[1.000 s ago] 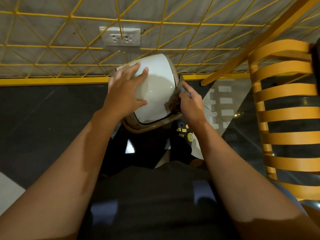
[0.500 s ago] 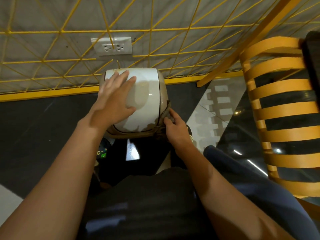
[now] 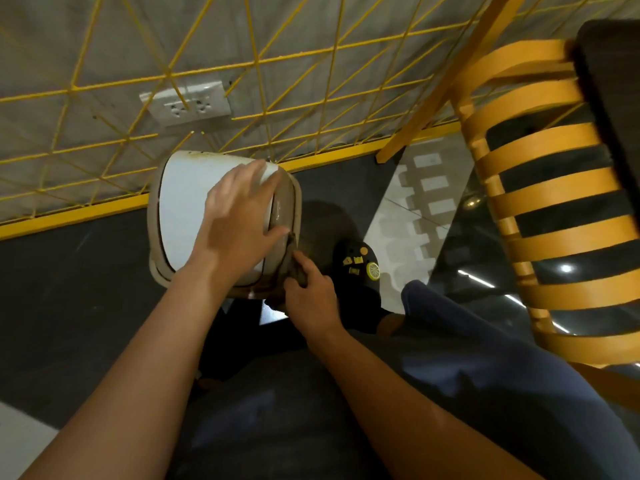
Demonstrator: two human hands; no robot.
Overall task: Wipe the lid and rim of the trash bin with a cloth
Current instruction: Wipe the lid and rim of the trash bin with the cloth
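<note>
We face a grey wall (image 3: 104, 46) behind a yellow wire grid (image 3: 263, 109), with a socket (image 3: 187, 103) at the left and dark floor (image 3: 69, 289) below. The bin (image 3: 154, 244) stands on that floor close against the grid, right in front of us. Its white lid (image 3: 180, 209) faces up, and the far edge shows brown marks.

Our left hand (image 3: 239, 220) lies across the lid with its fingers (image 3: 256, 174) straight and spread, pressing flat. To its right runs the beige rim (image 3: 289, 209). A dark cloth (image 3: 293, 259) is bunched against the rim's near right corner, where the curled fingers of our right hand (image 3: 311, 296) pinch it. A shoe (image 3: 360, 265) sits just beside that hand, and an orange slatted chair (image 3: 540, 202) is well off to the right.

We see these risks:
- **Lid:** if it swings, it may give under the flat left palm, and the bin would lose its brace.
- **Bin:** a hard stroke from the right could push the light bin into the grid or turn it under us.
- **Cloth:** the wad is small, so it may slip from the pinch and leave bare fingers rubbing the dirty rim.
- **Coverage:** the left and far stretches of rim, and the marks at the lid's far edge, could be missed.
</note>
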